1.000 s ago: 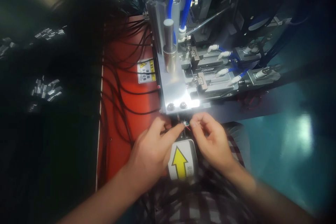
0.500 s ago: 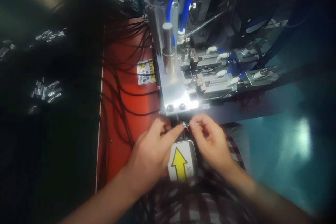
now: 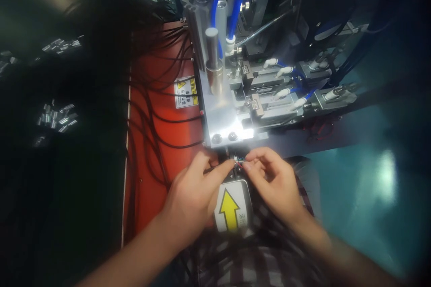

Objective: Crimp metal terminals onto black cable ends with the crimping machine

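Thin coloured wire ends (image 3: 239,161), red and bluish-green among them, show between my two hands, just below the front of the machine. My left hand (image 3: 193,188) is closed on a dark cable, its thumb pressed near where the wires fan out. From the right, my right hand (image 3: 272,179) pinches at the wire tips with thumb and forefinger. Right above the wires is the metal block (image 3: 222,119) with two bolts in its face. A white plate with a yellow arrow (image 3: 230,208) sits just beneath the hands. The exact grip on each strand is too small to make out.
Black cables (image 3: 158,134) run over the orange-red machine bed (image 3: 180,143) on the left, by a warning label (image 3: 186,93). Pneumatic cylinders (image 3: 279,110) with blue air hoses (image 3: 238,4) stand behind. Small shiny metal pieces (image 3: 56,116) lie in piles at far left.
My right thumb and forefinger have shifted slightly at the wires, which now show more spread between the hands. My left hand stays about where it was. The whole view has drifted slightly.
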{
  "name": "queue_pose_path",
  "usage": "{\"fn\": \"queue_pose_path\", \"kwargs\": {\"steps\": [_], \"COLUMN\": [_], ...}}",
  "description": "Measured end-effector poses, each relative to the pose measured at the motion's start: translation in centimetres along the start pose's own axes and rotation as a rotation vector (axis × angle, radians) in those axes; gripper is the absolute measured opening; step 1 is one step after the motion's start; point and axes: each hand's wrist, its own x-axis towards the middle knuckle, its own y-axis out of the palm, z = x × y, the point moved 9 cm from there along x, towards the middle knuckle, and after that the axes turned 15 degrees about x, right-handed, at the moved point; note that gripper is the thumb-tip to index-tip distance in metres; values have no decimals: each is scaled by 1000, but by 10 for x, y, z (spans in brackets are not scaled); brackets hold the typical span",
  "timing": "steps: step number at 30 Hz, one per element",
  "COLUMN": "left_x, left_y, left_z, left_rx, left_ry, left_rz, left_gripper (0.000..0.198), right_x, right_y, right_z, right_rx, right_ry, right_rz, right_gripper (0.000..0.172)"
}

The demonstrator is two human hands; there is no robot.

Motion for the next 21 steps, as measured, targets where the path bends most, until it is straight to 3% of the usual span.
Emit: {"fn": "queue_pose_path", "kwargs": {"steps": [5,21], "left_x": [1,1], "left_y": [-1,-1], "left_z": [-1,-2], "left_rx": [-6,-1], "left_ry": [0,10], "left_rz": [9,11], "left_gripper": [28,29], "right_x": [-4,-4], "right_y": [0,5], "right_z": [10,21], "right_rx": [-117,-264], "right_ry": [-167,-309], "right_rz": [11,45], "right_gripper": [5,7]}}
